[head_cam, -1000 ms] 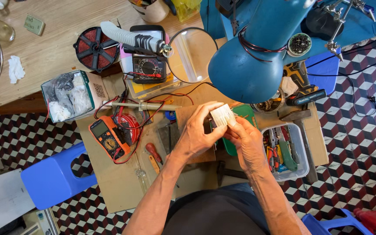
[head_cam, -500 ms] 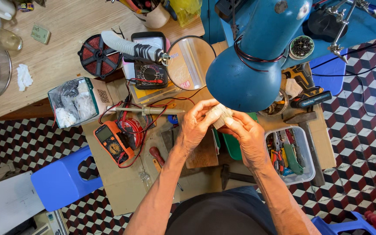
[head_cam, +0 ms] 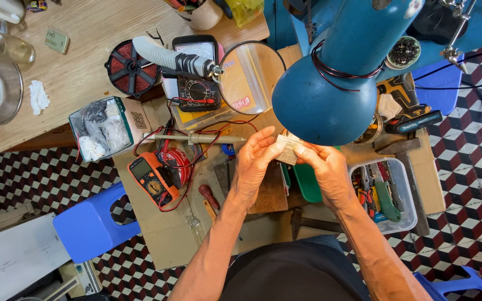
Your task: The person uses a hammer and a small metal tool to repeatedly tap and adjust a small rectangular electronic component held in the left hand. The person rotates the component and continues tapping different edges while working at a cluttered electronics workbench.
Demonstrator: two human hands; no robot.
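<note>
At centre frame the left hand and the right hand pinch a small pale, flat block between their fingertips, holding it just under the rim of the blue lamp shade. Both hands are closed on it from opposite sides. The block looks light and rigid, possibly a small component or packet; its exact kind cannot be told. Being small and thin, it probably sits best gripped by its edges, as it is here. Left of the hands an orange multimeter lies on cardboard, with a soldering iron above it. Further up stand a round magnifier and a red wire spool.
</note>
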